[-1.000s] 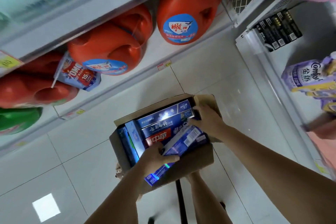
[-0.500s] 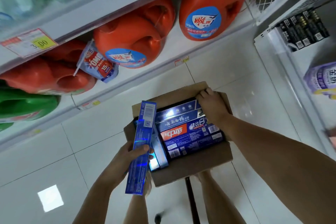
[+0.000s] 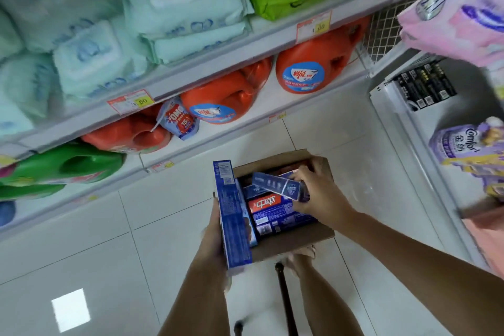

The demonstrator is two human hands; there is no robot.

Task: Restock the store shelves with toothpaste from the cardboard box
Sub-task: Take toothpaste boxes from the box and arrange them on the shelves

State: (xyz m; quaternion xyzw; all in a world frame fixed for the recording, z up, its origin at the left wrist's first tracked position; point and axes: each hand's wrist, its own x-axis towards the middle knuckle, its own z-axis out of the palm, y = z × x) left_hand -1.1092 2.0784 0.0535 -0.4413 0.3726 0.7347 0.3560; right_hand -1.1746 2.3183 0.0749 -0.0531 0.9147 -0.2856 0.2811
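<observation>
White tiled floor (image 3: pixel 163 226) below shelving of orange detergent jugs (image 3: pixel 308 68). Cardboard box (image 3: pixel 289 243) at centre, packed with toothpaste. Left hand (image 3: pixel 211 237): fingers wrapped round long blue carton (image 3: pixel 234 215), held over box's left edge. Right hand (image 3: pixel 321 194): fingertips pinching second blue carton (image 3: pixel 275 185), tilted inside box.

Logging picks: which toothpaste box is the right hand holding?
The blue box tilted over the carton, its end pinched by the right hand. The left hand grips a longer box at the carton's left edge.

Left hand (image 3: pixel 213 236), right hand (image 3: pixel 321 194) bare; forearms (image 3: pixel 200 297) bare.
</observation>
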